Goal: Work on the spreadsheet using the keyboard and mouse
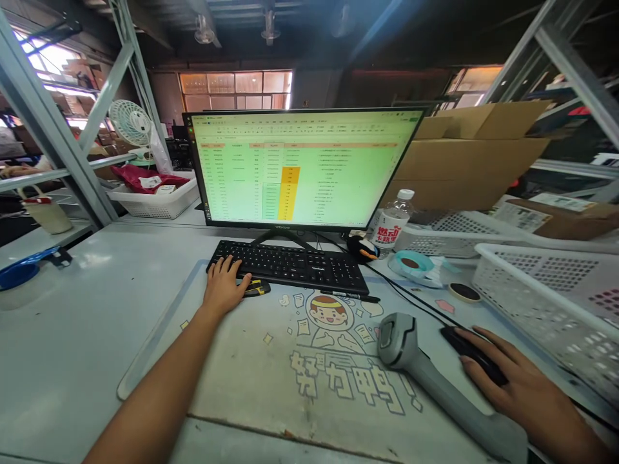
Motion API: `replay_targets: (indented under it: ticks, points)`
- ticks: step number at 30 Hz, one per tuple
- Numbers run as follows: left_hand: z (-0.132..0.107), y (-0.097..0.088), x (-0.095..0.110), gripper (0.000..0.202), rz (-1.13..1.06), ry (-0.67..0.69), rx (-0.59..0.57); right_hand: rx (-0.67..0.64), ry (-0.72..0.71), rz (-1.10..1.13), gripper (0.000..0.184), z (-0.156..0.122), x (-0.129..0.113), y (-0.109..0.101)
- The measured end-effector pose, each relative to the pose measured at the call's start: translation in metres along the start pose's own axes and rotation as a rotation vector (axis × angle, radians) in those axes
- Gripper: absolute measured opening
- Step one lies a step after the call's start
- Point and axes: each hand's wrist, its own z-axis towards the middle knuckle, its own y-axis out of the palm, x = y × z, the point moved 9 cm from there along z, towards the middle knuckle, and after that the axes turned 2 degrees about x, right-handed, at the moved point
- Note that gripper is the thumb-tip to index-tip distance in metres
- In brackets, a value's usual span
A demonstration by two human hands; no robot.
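Note:
My left hand rests on the left end of a black keyboard, fingers spread over the keys and thumb out to the side. By its thumb lies a yellow and black utility knife. My right hand is wrapped over a black computer mouse at the right of the desk mat. Between the hands a grey barcode scanner lies on the mat, its head toward the keyboard. Behind the keyboard a monitor displays a spreadsheet with some orange cells. A black pen lies along the keyboard's front edge.
A plastic bottle, a turquoise tape roll and a white basket stand to the right. Cardboard boxes rise behind them. At the left are another white basket, a fan and a blue-handled object.

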Motion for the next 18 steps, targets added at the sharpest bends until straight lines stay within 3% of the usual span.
replay_targets:
  ticks: [18]
  points:
    - [0.0003, -0.0003, -0.0002, 0.060, -0.001, -0.002, -0.012, -0.029, 0.072, 0.082, 0.069, 0.0041, -0.0087, -0.0087]
